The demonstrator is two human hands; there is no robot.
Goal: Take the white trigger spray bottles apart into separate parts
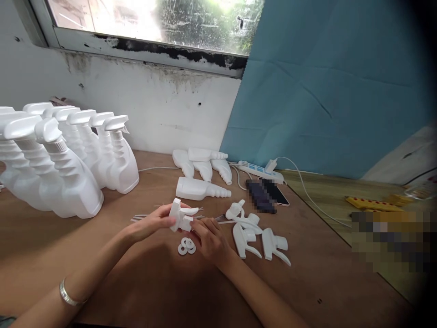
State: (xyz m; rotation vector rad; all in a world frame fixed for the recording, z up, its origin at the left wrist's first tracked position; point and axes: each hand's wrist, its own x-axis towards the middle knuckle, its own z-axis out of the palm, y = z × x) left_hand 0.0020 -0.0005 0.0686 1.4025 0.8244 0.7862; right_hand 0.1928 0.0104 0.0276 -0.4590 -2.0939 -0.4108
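Observation:
My left hand grips a white trigger spray head, its trigger pointing right. The fingers of my right hand are bent together at the open end of its collar; whatever they pinch is hidden. Just below lie several white ring washers. Behind my hands, thin white dip tubes are on the table. To the right of my right hand rest several loose trigger spray heads. Beyond my hands an empty-necked white bottle lies on its side.
At the left stand several white bottles with spray heads fitted. More bottles lie against the wall. Two phones and a power strip with a white cable are at the right back, near the edge of the brown table.

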